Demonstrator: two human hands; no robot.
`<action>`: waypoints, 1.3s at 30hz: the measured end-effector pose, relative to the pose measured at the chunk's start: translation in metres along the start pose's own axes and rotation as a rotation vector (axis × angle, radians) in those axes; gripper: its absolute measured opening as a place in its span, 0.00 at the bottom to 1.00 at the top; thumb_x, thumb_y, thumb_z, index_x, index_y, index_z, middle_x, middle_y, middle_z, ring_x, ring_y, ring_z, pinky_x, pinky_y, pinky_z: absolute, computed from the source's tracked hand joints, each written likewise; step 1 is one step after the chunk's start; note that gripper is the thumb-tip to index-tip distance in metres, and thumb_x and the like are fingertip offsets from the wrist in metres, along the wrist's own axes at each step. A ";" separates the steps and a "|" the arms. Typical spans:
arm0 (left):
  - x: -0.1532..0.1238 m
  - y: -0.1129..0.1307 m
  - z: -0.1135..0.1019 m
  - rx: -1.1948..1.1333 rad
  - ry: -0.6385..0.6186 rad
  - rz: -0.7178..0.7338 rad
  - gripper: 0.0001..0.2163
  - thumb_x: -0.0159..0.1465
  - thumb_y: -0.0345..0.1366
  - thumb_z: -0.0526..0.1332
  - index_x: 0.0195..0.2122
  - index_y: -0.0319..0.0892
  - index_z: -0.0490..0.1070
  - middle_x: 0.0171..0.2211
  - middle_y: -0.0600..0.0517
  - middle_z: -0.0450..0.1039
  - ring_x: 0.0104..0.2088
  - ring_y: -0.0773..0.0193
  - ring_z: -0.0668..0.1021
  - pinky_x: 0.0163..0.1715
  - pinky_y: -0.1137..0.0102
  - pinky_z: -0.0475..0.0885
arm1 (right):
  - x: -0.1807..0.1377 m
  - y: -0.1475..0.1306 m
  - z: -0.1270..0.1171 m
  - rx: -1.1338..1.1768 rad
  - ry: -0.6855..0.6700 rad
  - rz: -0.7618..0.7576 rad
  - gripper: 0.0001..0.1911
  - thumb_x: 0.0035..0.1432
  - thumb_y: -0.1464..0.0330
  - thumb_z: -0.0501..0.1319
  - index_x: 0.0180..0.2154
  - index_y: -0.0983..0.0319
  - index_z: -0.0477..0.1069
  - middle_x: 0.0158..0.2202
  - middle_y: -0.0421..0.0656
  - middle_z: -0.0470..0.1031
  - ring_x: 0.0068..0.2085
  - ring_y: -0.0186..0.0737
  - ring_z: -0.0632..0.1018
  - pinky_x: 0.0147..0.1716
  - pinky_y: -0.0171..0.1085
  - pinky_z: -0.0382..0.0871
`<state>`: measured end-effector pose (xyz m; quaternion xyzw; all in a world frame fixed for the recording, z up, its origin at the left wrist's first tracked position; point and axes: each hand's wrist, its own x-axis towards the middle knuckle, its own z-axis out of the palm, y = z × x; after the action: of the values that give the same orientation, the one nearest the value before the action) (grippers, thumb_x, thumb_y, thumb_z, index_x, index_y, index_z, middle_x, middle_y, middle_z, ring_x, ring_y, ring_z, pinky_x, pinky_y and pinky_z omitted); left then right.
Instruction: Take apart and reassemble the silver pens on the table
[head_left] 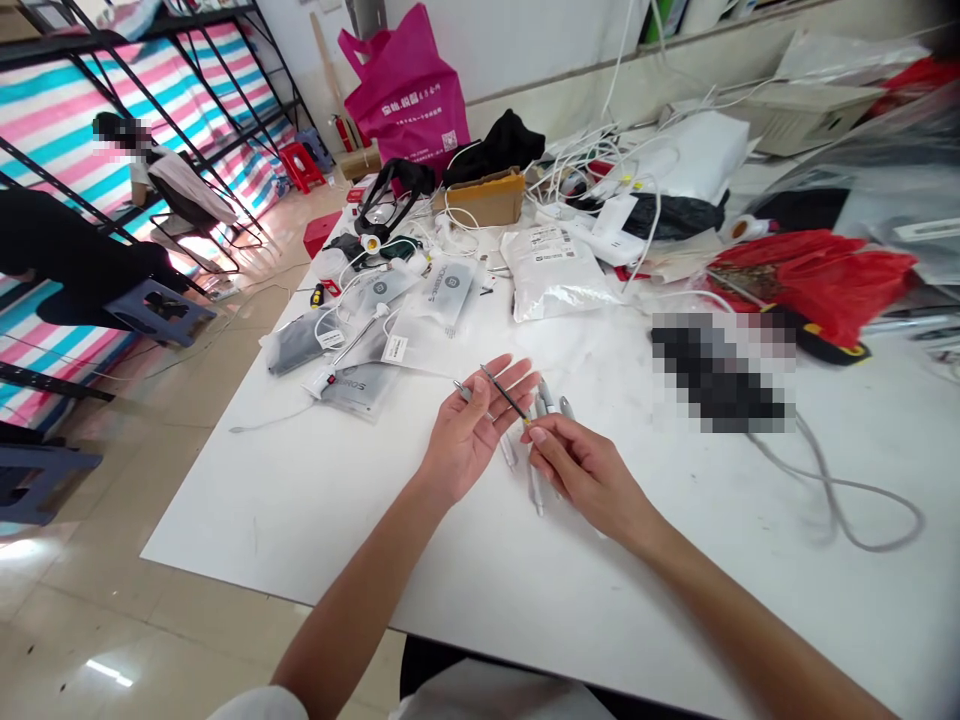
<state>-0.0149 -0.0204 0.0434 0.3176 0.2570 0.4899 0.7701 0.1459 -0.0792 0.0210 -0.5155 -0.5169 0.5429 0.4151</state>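
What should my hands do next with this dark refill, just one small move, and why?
Probably bring the dark refill in line with the silver pen part. Your right hand pinches the refill near its yellow end, your left hand holds the silver part under its thumb, and the two pieces appear side by side, not joined.

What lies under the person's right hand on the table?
Silvery pen-like pieces show beside and beyond the right hand, on the white table. The hand covers some of them partly, so their full number, and anything else directly beneath, cannot be told.
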 end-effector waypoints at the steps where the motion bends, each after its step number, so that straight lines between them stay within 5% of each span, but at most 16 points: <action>1: 0.002 0.002 -0.001 -0.025 0.018 0.014 0.16 0.71 0.44 0.63 0.55 0.43 0.77 0.62 0.45 0.74 0.63 0.54 0.75 0.64 0.61 0.68 | 0.000 0.000 -0.001 -0.005 0.009 -0.001 0.23 0.69 0.44 0.55 0.37 0.57 0.70 0.25 0.36 0.64 0.23 0.31 0.59 0.23 0.35 0.54; 6: 0.010 0.018 -0.010 -0.201 0.146 0.114 0.14 0.75 0.43 0.57 0.55 0.45 0.76 0.63 0.50 0.73 0.69 0.58 0.69 0.61 0.65 0.72 | -0.001 0.001 -0.001 -0.084 -0.032 0.009 0.23 0.69 0.45 0.54 0.37 0.57 0.72 0.25 0.36 0.62 0.24 0.33 0.59 0.24 0.36 0.53; 19: 0.004 0.020 -0.002 -0.154 0.107 0.135 0.14 0.74 0.47 0.58 0.55 0.51 0.74 0.62 0.52 0.74 0.67 0.57 0.71 0.60 0.62 0.70 | 0.000 0.003 0.002 -0.178 -0.099 0.007 0.24 0.69 0.45 0.54 0.36 0.57 0.73 0.24 0.37 0.65 0.25 0.35 0.63 0.26 0.36 0.56; 25: 0.001 0.007 -0.003 0.108 0.054 0.039 0.19 0.70 0.53 0.60 0.52 0.45 0.77 0.52 0.44 0.79 0.54 0.56 0.78 0.51 0.64 0.71 | 0.001 0.001 -0.001 -0.174 -0.029 -0.015 0.23 0.69 0.45 0.55 0.37 0.56 0.74 0.23 0.36 0.64 0.25 0.34 0.63 0.25 0.37 0.57; 32: 0.004 -0.001 -0.006 0.293 0.018 -0.062 0.19 0.67 0.53 0.64 0.42 0.40 0.80 0.38 0.49 0.73 0.33 0.68 0.71 0.32 0.70 0.65 | 0.003 -0.002 -0.009 -0.172 0.084 -0.058 0.24 0.69 0.44 0.54 0.45 0.56 0.73 0.27 0.38 0.73 0.25 0.36 0.65 0.25 0.37 0.59; 39: 0.003 0.002 -0.010 0.296 -0.093 -0.137 0.15 0.66 0.46 0.69 0.41 0.38 0.82 0.38 0.45 0.78 0.41 0.63 0.79 0.47 0.67 0.72 | 0.002 -0.003 -0.010 -0.084 0.264 -0.076 0.23 0.63 0.44 0.62 0.39 0.57 0.69 0.26 0.39 0.77 0.22 0.32 0.62 0.21 0.35 0.55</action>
<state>-0.0221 -0.0149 0.0385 0.4314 0.3117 0.3778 0.7576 0.1554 -0.0752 0.0245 -0.5796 -0.4992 0.4320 0.4778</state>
